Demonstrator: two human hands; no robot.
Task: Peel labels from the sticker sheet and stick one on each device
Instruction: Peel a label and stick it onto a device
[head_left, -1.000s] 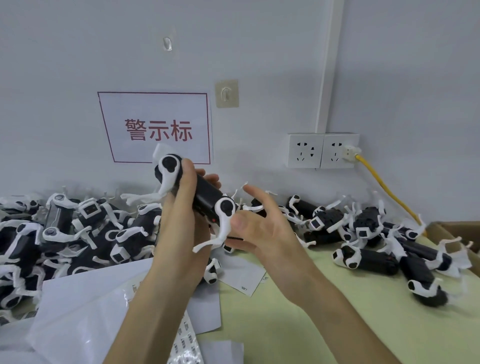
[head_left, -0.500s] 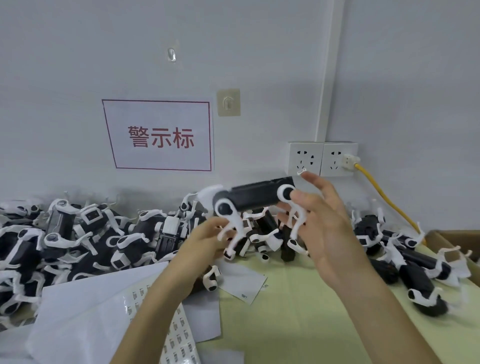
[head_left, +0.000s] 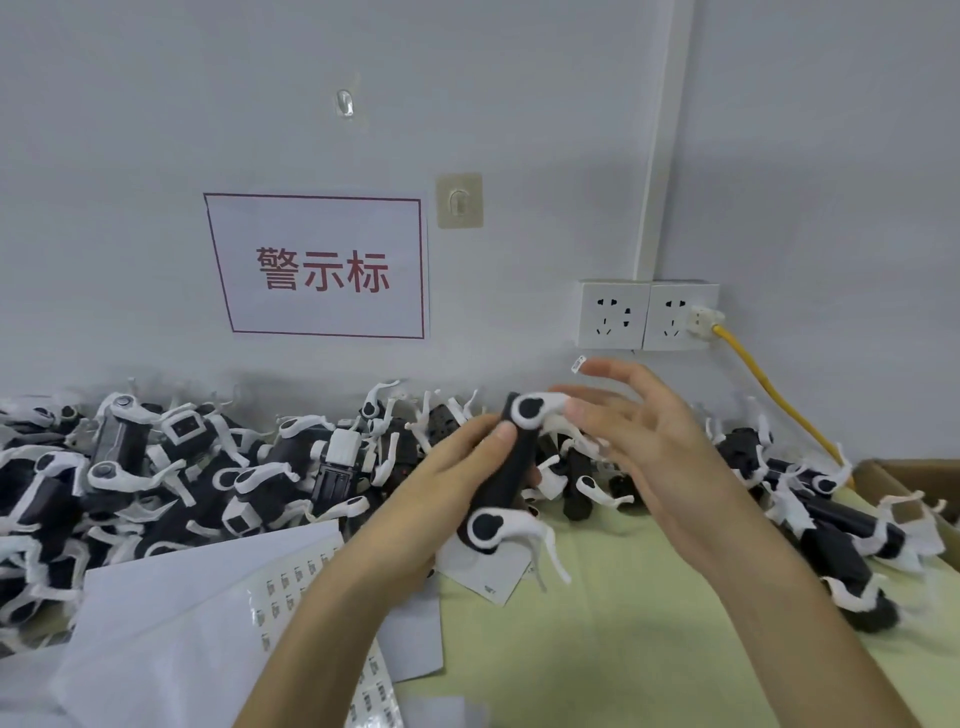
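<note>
My left hand (head_left: 441, 483) grips a black device with white leg pieces (head_left: 506, 467), held roughly upright above the table. My right hand (head_left: 644, 431) is at the device's top end, thumb against its upper white piece, fingers spread. A small white label (head_left: 578, 363) sticks to a raised fingertip of that hand. The sticker sheet (head_left: 291, 587) with rows of small labels lies at the lower left, partly under my left forearm.
Piles of black-and-white devices lie left (head_left: 156, 478) and right (head_left: 831, 525) along the wall. A cardboard box (head_left: 914, 483) stands at the right edge. A yellow cable (head_left: 769, 395) runs down from the wall socket (head_left: 680, 314). White backing sheets (head_left: 171, 649) cover the near left.
The device has swung from lying level between both hands to standing nearly upright in my left hand. My right hand has drawn slightly lower, with the label still on its fingertip.
</note>
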